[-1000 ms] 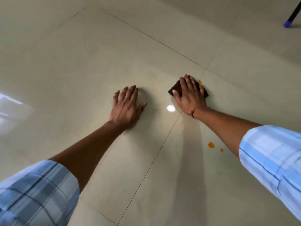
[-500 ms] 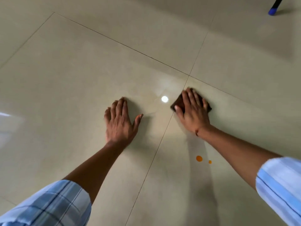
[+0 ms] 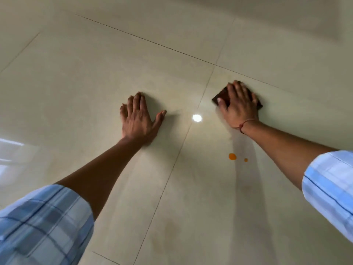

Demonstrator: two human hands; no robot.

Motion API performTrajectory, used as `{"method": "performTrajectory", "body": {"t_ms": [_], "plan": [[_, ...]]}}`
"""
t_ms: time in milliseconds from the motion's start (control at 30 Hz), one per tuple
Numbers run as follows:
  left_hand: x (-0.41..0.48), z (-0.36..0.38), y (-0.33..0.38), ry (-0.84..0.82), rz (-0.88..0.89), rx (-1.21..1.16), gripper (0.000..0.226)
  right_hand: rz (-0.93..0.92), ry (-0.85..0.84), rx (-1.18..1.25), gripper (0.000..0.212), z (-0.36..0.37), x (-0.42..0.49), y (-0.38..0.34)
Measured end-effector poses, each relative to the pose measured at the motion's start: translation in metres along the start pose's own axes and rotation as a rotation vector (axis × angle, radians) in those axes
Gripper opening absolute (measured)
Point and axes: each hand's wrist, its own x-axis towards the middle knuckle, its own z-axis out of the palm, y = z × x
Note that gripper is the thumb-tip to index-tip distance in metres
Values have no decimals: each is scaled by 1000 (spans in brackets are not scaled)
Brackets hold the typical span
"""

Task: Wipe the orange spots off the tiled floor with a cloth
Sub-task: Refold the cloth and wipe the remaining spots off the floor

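My right hand (image 3: 238,106) presses flat on a dark brown cloth (image 3: 219,96) lying on the glossy beige tiled floor (image 3: 95,73), just right of a grout line crossing. Only the cloth's left and right edges show from under the fingers. Nearer to me, below my right wrist, sit two orange spots: a larger orange spot (image 3: 232,156) and a small orange dot (image 3: 245,160). A damp streak runs from the cloth back past them. My left hand (image 3: 138,119) rests palm down on the tile to the left, fingers spread, holding nothing.
Grout lines (image 3: 177,153) divide the floor into large tiles. A bright lamp reflection (image 3: 197,118) glints between my hands. A window's glare lies on the floor at the far left (image 3: 11,153).
The orange spot beside the cloth a second ago is no longer visible. My view has tilted, so the blue-tipped leg at the top right has left the frame. Both hands remain on the floor.
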Motion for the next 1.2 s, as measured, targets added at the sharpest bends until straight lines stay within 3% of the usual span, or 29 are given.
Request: {"method": "performTrajectory", "body": {"t_ms": [100, 200, 367, 400, 467, 567, 600, 667, 733, 767, 867, 967, 1033, 1133, 1200], "plan": [[-19, 11, 32, -38, 177, -20, 89, 130, 76, 67, 83, 5, -43, 35], [-42, 19, 56, -93, 287, 23, 87, 103, 114, 27, 75, 5, -112, 54], [-38, 20, 54, -64, 279, 61, 77, 336, 73, 118, 86, -7, -60, 35], [-38, 21, 56, -72, 292, 51, 74, 308, 107, 116, 82, -4, -69, 16], [-39, 20, 58, -83, 294, 41, 69, 47, 51, 64, 71, 7, -134, -18], [-39, 17, 57, -82, 288, 33, 66, -241, -45, 42, 72, 2, -232, 8], [-40, 17, 57, -84, 288, 36, 65, -224, -24, 36, 72, 3, -230, 31], [-40, 19, 56, -81, 301, 35, 66, 37, 14, 2, 72, 1, -189, 58], [-40, 20, 56, -73, 307, 32, 65, 265, 62, 45, 74, -3, -141, 40], [-39, 21, 57, -75, 308, 29, 65, 253, 83, 63, 73, 1, -140, 16], [-39, 19, 54, -98, 307, 39, 67, -134, -23, 53, 72, 13, -233, -34], [-38, 18, 55, -134, 315, 59, 72, -353, -78, 32, 74, 4, -302, 16], [-38, 19, 55, -125, 319, 83, 75, -243, -35, -4, 71, 5, -272, 54], [-38, 22, 53, -114, 333, 106, 78, 151, 64, 21, 71, 2, -188, 37], [-35, 19, 53, -150, 329, 66, 79, 148, 111, 73, 71, 12, -181, -11]]}}
